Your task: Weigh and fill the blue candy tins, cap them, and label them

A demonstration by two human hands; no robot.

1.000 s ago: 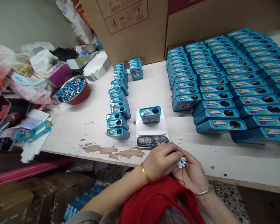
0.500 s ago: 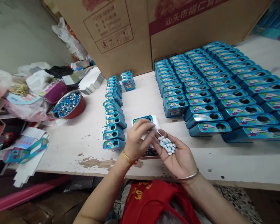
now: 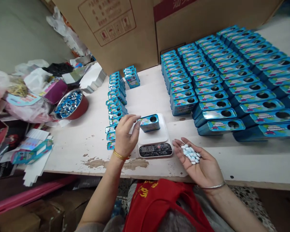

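Note:
A small blue tin [image 3: 149, 123] with a round hole on top stands on a white digital scale [image 3: 155, 141] whose display reads 151.9. My left hand [image 3: 125, 137] reaches to the tin's left end, and its fingertips and thumb pinch that end. To the right of the scale, my right hand [image 3: 203, 169] lies palm up over the table's front edge. It is cupped under a small heap of white and pale blue candies [image 3: 190, 154].
Several rows of matching blue tins [image 3: 232, 80] fill the table's right side, and a column of them [image 3: 116, 96] runs left of the scale. A red bowl of blue caps [image 3: 71, 103] sits at the left among bags and papers. Cardboard boxes [image 3: 116, 29] stand behind.
My hands have come apart. The left hand rose from the right palm to the tin on the scale, and the right hand opened palm up and shifted right with the candies.

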